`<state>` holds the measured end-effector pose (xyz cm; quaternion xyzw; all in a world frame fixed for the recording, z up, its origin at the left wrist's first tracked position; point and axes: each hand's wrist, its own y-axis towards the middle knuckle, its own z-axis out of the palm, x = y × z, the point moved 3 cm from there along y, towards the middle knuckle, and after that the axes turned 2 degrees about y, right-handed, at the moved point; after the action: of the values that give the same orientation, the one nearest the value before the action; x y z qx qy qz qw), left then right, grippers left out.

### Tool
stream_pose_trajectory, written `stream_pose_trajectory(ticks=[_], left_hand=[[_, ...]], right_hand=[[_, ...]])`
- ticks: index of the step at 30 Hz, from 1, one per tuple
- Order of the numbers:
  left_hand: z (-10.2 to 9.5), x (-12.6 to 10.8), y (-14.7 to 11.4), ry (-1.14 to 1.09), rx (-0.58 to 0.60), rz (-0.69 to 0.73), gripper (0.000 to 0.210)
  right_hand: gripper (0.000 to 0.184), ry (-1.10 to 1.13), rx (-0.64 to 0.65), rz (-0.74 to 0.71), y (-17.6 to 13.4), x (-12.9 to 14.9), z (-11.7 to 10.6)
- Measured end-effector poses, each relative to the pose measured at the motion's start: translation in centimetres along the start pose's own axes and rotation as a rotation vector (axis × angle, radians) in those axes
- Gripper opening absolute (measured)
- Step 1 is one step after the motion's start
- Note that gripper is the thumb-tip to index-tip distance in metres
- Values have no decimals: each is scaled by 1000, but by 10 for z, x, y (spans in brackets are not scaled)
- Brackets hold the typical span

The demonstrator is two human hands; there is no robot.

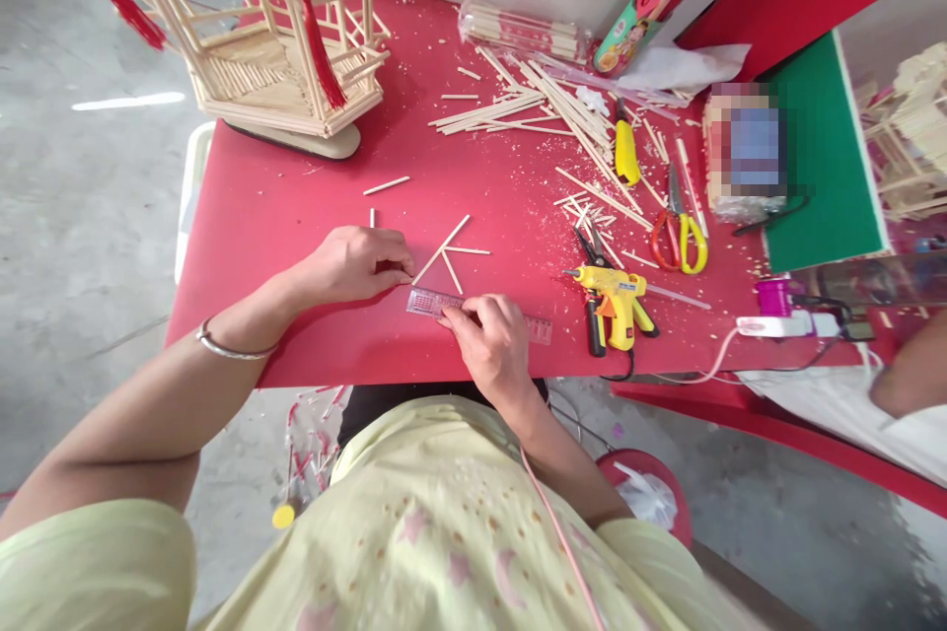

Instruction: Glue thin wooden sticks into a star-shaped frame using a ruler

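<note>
A small frame of thin wooden sticks (442,250) lies flat on the red table (311,345): one longer stick slants, and two shorter ones branch from it. The fingers of my left hand (362,263) are pinched at the lower left end of the slanting stick. Just below the frame, a clear plastic ruler (424,302) lies on the table. My right hand (488,340) grips its upper edge between thumb and fingers, covering its middle. Beyond my left hand lie a short stick piece (373,217) and a longer loose stick (386,185).
Right of my hands are a yellow glue gun (611,301) over pliers (596,325), scissors (679,227) and a yellow cutter (625,153). Loose sticks (492,113) spread behind. A stick pavilion model (288,69) stands back left. Another person's arm (913,370) shows at right.
</note>
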<state>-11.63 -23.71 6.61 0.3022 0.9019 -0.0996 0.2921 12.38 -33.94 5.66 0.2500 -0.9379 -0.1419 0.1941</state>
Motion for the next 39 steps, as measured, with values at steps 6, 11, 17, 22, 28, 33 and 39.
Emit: stream_pose_trajectory(ticks=[6,11,17,22,28,33,39], left_hand=[[0,0,0,3,-14,2,24],[-1,-2,1,-15,0,-4,24],[-1,-1,0,-15,17,-10,25],[-2,-2,1,-13,13,1,25],[-2,-2,1,-14,10,-2,25],[-1,0,1,-10,8,2,25],[0,1,1,21,-173,68,33]], right_hand=[[11,-17,-44,-24,0,0,-1],[16,22,-90,15,-14,-5,-11],[31,8,-117,88,-40,-36,-33],[29,39,-112,69,-46,-54,-37],[22,36,-98,90,-43,-55,-34],[24,33,-77,53,-39,-56,-38],[27,94,-41,36,-40,-59,-41]])
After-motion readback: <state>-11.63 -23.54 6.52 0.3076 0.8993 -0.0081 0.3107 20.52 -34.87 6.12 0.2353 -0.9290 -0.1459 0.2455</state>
